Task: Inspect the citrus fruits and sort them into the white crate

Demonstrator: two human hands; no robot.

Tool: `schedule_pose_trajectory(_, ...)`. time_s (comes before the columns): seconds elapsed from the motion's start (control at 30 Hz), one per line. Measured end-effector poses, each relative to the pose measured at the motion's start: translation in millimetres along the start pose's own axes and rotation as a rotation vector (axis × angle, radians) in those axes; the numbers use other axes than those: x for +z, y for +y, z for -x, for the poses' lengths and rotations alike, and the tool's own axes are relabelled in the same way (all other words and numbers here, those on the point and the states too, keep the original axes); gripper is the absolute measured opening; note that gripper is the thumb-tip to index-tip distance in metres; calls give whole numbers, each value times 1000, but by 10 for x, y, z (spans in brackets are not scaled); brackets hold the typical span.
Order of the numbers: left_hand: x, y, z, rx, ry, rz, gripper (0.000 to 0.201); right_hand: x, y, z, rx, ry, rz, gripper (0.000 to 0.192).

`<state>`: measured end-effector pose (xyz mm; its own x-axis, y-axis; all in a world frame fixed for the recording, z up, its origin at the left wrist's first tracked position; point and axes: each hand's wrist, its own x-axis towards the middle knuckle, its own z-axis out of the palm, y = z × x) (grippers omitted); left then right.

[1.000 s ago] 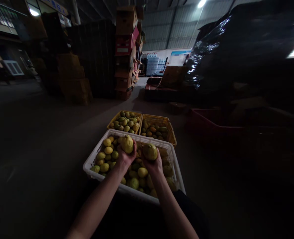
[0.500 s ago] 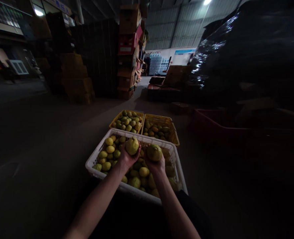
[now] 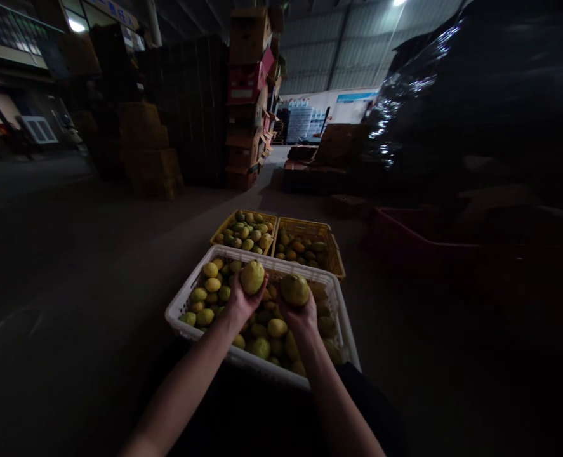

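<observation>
A large white plastic crate (image 3: 193, 273) filled with round yellow-green fruits (image 3: 277, 328) stands in front of me. Above its contents, my left hand (image 3: 242, 301) is closed around a yellow-green fruit (image 3: 252, 277) with a slightly tapered top. To its right, my right hand (image 3: 303, 315) cups a similar, rounder and darker green fruit (image 3: 294, 290) from below. The two held fruits are side by side, a small gap apart. Both forearms reach over the crate's near rim and cover part of the fruits inside. The exact kind of fruit is hard to tell in this dim light.
Directly beyond sit two yellow crates, the left yellow crate (image 3: 218, 232) and right yellow crate (image 3: 334, 247), both holding fruit. A red bin (image 3: 395, 235) is at right. Farther back rise stacked cardboard boxes (image 3: 247, 86) and a dark plastic-wrapped pile (image 3: 433, 108).
Both held fruits have turned slightly in my hands, with the right one's tip now less visible. The hands stay in nearly the same place over the crate.
</observation>
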<state>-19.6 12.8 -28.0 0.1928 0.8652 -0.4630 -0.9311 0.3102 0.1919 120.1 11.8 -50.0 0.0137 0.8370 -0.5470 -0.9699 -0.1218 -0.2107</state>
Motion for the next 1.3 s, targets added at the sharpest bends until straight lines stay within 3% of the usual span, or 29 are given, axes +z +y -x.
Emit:
schedule_pose_trajectory(0.23,70,-29,4,-4,-52,-16,34,-30,-11,13,1,-68,-27,30)
schedule_pose_trajectory(0.47,201,-83,64,0,-50,-23,35,-29,-29,55,-36,-180,-20,21)
schedule_pose_trajectory(0.67,146,-103,114,-102,-133,-35,49,28,-44,153,-9,-205,53,21)
schedule_pose_trajectory(0.8,148,-113,112,-65,-146,-47,41,48,-64,185,43,-236,79,36)
schedule_pose_trajectory(0.97,206,-57,61,4,-152,-88,30,30,-116,167,-41,-330,192,29)
schedule_pose_trajectory(1.1,217,7,42,46,-130,-197,29,16,-167,175,-5,-436,255,21)
schedule_pose_trajectory(1.3,180,65,72,-12,-104,-222,37,-6,-158,109,-23,-324,190,15)
